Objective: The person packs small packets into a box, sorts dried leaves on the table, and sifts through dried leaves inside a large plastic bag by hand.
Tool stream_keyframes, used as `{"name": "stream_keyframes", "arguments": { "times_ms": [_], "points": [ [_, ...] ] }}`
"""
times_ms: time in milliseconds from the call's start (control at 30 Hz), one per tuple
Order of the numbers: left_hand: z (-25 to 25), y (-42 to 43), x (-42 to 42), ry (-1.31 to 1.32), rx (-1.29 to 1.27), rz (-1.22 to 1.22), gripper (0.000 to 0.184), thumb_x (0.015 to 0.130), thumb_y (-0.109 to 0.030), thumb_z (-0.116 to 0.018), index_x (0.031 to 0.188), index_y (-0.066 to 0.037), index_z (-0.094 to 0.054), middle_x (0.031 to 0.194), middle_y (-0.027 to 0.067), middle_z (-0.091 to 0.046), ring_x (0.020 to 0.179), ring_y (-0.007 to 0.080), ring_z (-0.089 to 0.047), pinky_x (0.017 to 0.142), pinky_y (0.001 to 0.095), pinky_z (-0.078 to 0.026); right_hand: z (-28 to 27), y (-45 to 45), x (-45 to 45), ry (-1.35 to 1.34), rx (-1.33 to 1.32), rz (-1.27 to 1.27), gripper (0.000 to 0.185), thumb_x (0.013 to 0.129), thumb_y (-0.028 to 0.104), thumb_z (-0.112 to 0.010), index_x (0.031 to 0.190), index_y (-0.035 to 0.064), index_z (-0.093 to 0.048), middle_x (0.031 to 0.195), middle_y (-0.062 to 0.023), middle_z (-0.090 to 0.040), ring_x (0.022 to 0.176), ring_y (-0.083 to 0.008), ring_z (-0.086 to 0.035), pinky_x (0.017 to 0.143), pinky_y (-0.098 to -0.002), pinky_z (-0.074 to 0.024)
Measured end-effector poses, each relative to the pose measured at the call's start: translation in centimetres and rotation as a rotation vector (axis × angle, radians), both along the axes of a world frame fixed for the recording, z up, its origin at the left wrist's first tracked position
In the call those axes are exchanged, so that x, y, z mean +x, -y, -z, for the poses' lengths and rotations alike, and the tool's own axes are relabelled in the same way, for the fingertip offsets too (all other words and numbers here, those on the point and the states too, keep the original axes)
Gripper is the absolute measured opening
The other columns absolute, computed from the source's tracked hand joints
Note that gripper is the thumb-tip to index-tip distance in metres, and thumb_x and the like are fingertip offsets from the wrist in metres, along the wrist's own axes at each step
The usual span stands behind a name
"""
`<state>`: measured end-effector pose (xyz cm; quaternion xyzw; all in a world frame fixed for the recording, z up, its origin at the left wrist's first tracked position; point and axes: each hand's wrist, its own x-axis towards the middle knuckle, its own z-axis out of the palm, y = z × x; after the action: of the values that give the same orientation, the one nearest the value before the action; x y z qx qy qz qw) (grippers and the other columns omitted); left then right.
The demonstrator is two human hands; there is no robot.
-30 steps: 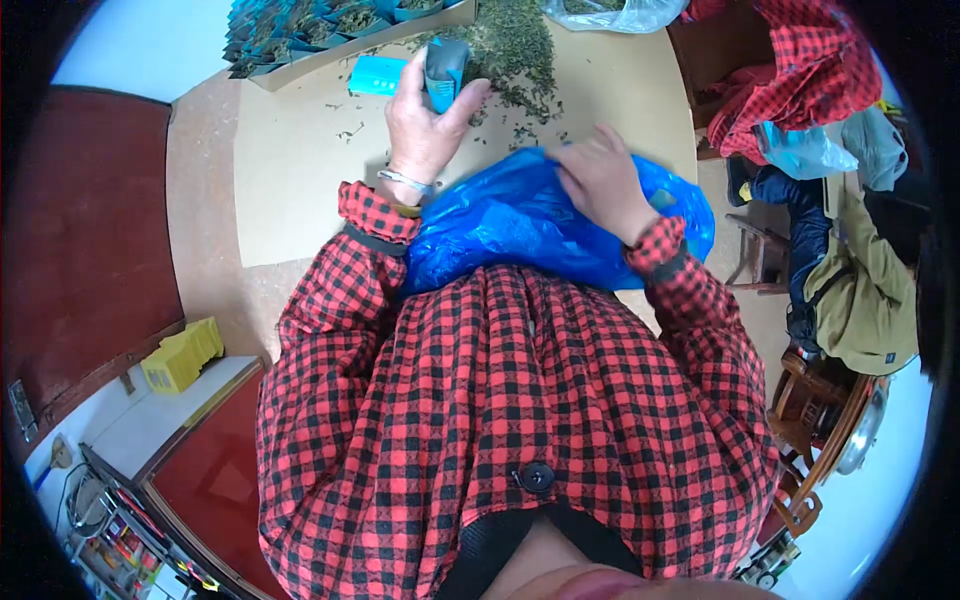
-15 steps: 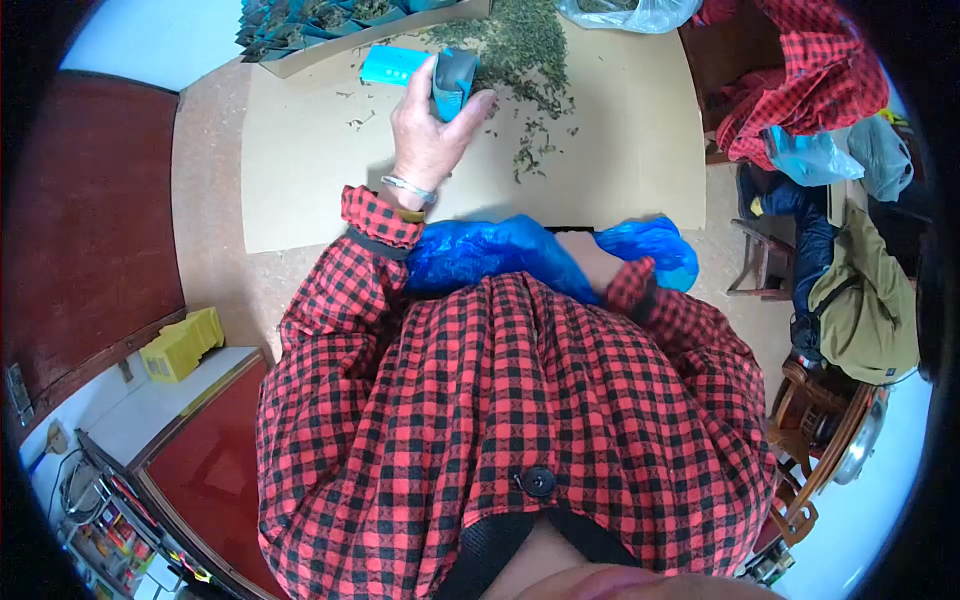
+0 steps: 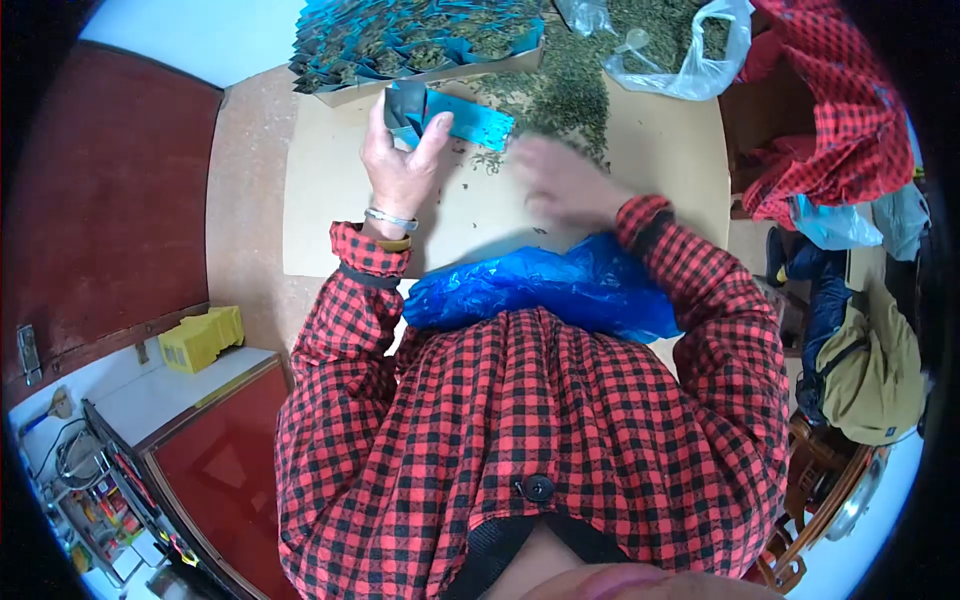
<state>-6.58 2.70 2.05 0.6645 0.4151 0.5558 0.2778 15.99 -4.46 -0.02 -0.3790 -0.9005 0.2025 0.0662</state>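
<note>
My left hand (image 3: 398,178) grips a small teal paper pouch (image 3: 405,108) between thumb and fingers, its mouth open and its inside dark. A flat bright-blue packet (image 3: 468,122) lies just to the right of the pouch, close to my thumb. My right hand (image 3: 565,185) is over the cardboard sheet (image 3: 330,215), smeared by motion, at the near edge of a spread of dried green leaves (image 3: 565,100). Whether its fingers hold anything is unclear. Across my lap lies a crumpled blue plastic bag (image 3: 540,285).
Behind my left hand stands a shallow cardboard box (image 3: 350,95) packed with leaf-filled teal pouches (image 3: 430,50). A clear plastic bag (image 3: 695,75) of leaves sits at the back right. Another person's checked sleeve (image 3: 835,60) is beyond it. A yellow box (image 3: 200,340) stands at left.
My right hand has come up from the lap to the leaves. My left hand, still with the pouch, has moved left, so the flat packet now lies right of it. The view has shifted.
</note>
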Motion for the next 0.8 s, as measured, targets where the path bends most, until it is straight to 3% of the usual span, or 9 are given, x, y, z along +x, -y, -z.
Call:
{"name": "stream_keyframes", "arguments": {
  "times_ms": [100,167,233,367,433,533,567,667,800],
  "points": [
    [-0.4,-0.6,-1.1,-0.029,0.014,-0.042,0.034,0.083,-0.011,-0.069,0.112,-0.001,-0.056,0.093,0.0043,-0.063,0.079,0.0093,-0.059,0.068,0.0247,-0.049,0.2,-2.1,1.2,-0.069,0.179,0.089,0.041,0.076,0.019,-0.058,0.115,0.0054,-0.054,0.125,-0.0145,-0.049,0.121,-0.0316,-0.042,0.101,-0.0424,-0.0351],
    [-0.9,-1.2,-1.6,0.037,0.052,-0.049,0.031,0.083,-0.011,-0.068,0.111,-0.001,-0.057,0.092,0.0041,-0.063,0.078,0.0089,-0.058,0.067,0.0248,-0.049,2.7,-0.7,-3.8,-0.476,0.127,-0.184,0.035,0.077,0.018,-0.057,0.109,0.0055,-0.056,0.119,-0.013,-0.053,0.12,-0.0295,-0.043,0.098,-0.0454,-0.0362],
    [-1.2,-1.4,-2.0,0.065,0.076,-0.058,0.03,0.083,-0.01,-0.067,0.11,-0.001,-0.057,0.092,0.004,-0.063,0.078,0.0086,-0.058,0.066,0.0248,-0.049,5.7,0.6,-9.9,-0.178,0.697,-0.369,0.031,0.076,0.016,-0.057,0.106,0.0056,-0.057,0.116,-0.0102,-0.056,0.116,-0.0281,-0.047,0.095,-0.0472,-0.0382],
    [-1.6,-0.8,-1.8,0.09,0.045,-0.101,0.024,0.084,-0.01,-0.067,0.105,-0.001,-0.058,0.091,0.0034,-0.063,0.075,0.0082,-0.058,0.065,0.0242,-0.048,5.0,-2.8,-13.9,-0.224,0.494,-0.333,0.032,0.08,0.02,-0.053,0.11,0.0074,-0.054,0.123,-0.0125,-0.052,0.115,-0.0305,-0.047,0.096,-0.0432,-0.0392],
    [-1.2,-0.3,-1.8,0.072,-0.008,-0.088,0.022,0.084,-0.01,-0.067,0.103,-0.002,-0.058,0.091,0.0034,-0.063,0.075,0.0082,-0.058,0.066,0.0239,-0.048,4.2,-7.0,-14.6,-0.268,-0.005,-0.117,0.04,0.081,0.023,-0.053,0.118,0.0068,-0.05,0.128,-0.0133,-0.048,0.12,-0.0305,-0.044,0.1,-0.0458,-0.0356],
    [-0.7,-0.2,-2.0,0.043,-0.008,-0.086,0.022,0.083,-0.01,-0.067,0.102,-0.002,-0.058,0.091,0.0034,-0.063,0.075,0.0083,-0.058,0.066,0.0237,-0.048,1.1,-9.7,-14.0,-0.303,-0.018,0.099,0.045,0.08,0.022,-0.055,0.12,0.0031,-0.048,0.129,-0.0155,-0.047,0.123,-0.0314,-0.041,0.103,-0.0464,-0.0334],
    [-0.6,-0.1,-2.1,0.019,0.007,-0.096,0.022,0.083,-0.01,-0.067,0.102,-0.002,-0.058,0.091,0.0034,-0.063,0.075,0.0083,-0.058,0.066,0.0236,-0.048,1.9,-10.3,-13.7,-0.302,-0.012,0.101,0.045,0.08,0.022,-0.055,0.12,0.0031,-0.048,0.129,-0.0155,-0.047,0.123,-0.0314,-0.041,0.103,-0.0464,-0.0334],
    [-0.1,0.1,-2.3,0.009,0.016,-0.085,0.023,0.083,-0.011,-0.068,0.102,-0.002,-0.058,0.091,0.0035,-0.063,0.076,0.0087,-0.058,0.067,0.0237,-0.048,5.3,-10.2,-11.8,-0.124,0.458,0.247,0.048,0.08,0.02,-0.056,0.122,-0.0011,-0.046,0.127,-0.0179,-0.048,0.121,-0.0335,-0.042,0.103,-0.0451,-0.0341],
    [0.0,0.3,-0.9,0.058,0.016,-0.051,0.026,0.082,-0.012,-0.069,0.103,-0.002,-0.058,0.091,0.0039,-0.063,0.077,0.0097,-0.058,0.069,0.0245,-0.048,5.1,-8.4,-6.0,-0.066,0.562,0.475,0.047,0.081,0.022,-0.054,0.122,-0.0007,-0.047,0.126,-0.0191,-0.049,0.119,-0.0329,-0.046,0.102,-0.0448,-0.0356]
  ]
}}
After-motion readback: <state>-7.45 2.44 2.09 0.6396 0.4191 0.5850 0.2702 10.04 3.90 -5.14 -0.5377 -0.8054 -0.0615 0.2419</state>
